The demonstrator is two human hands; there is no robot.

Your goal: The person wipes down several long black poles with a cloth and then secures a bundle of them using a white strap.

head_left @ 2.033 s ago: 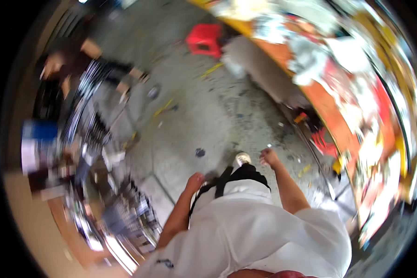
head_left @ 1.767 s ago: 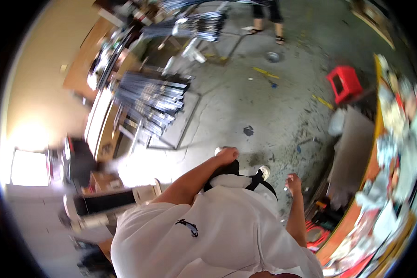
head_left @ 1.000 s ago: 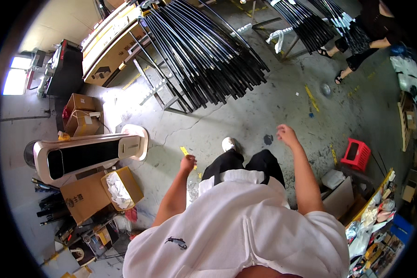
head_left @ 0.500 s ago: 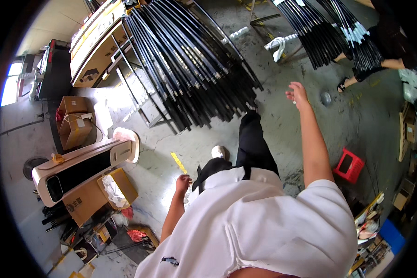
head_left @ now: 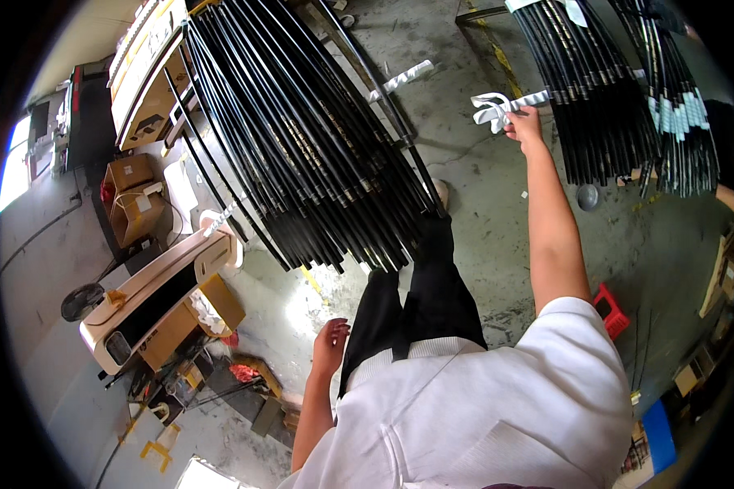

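Observation:
My right hand (head_left: 525, 129) reaches far forward on the right. Its fingers close on a white cloth strip (head_left: 491, 111) with looped ends, at the tip of a white-wrapped rack bar (head_left: 532, 99). My left hand (head_left: 330, 341) hangs low beside my thigh, fingers loosely bent and apart, holding nothing. Ahead of me a large bundle of long black rods (head_left: 302, 138) lies side by side on a metal rack (head_left: 395, 122). Beyond my right hand, a second batch of black rods (head_left: 583, 106) rests on another rack.
Rods with white bands (head_left: 677, 118) lie at far right, near another person's arm (head_left: 730, 198). A round metal dish (head_left: 587, 197) and a red plastic stool (head_left: 610, 311) are on the floor. Cartons (head_left: 130, 204) and a long pale machine casing (head_left: 151, 297) stand left.
I have come nearer to the racks, which now sit lower in view. My right hand has moved from bare floor to the white cloth strip and closed on it. My left hand stays low.

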